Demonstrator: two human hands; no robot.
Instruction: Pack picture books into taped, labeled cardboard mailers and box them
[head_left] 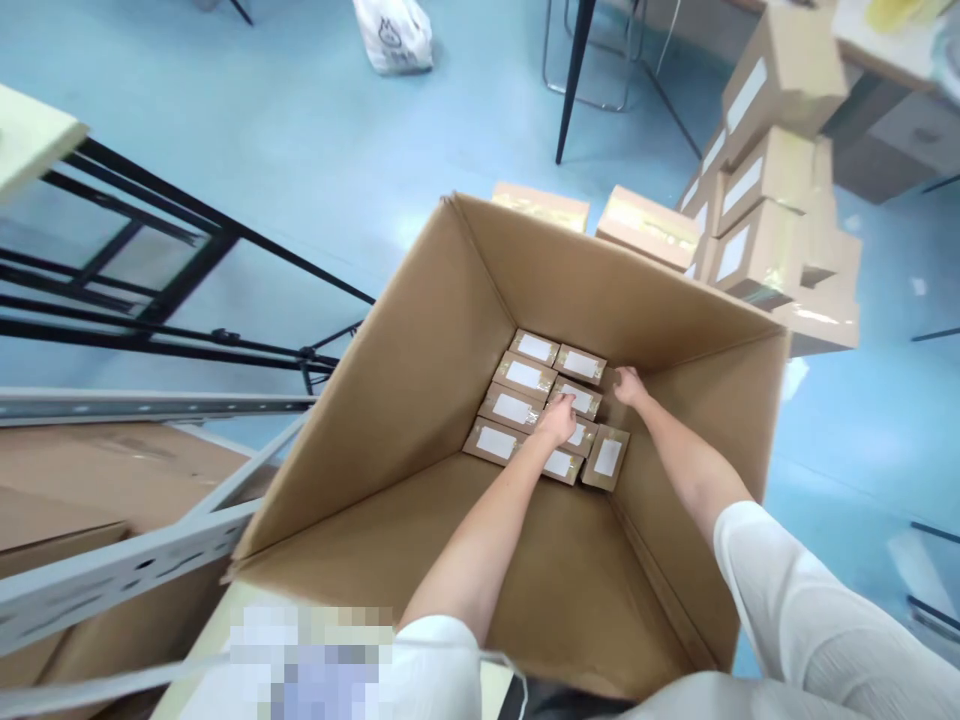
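A large open cardboard carton [420, 400] stands in front of me, and both my arms reach down into it. Small brown boxes [514, 407] with white labels lie in rows on its bottom. My left hand [556, 416] is over the middle of these rows, its fingers drawn together at a labelled box [581, 398]. Beside the right wall, my right hand [628, 388] is curled near a gap in the rows. What either hand grips, if anything, is hidden. Below that gap, a box [606, 458] is turned crosswise to the others.
More brown boxes [772, 230] are stacked behind the carton on the right, with two boxes [649, 228] along its far edge. A metal rack [150, 565] and a black table frame [172, 270] stand left. A white bag [394, 38] lies on the blue floor.
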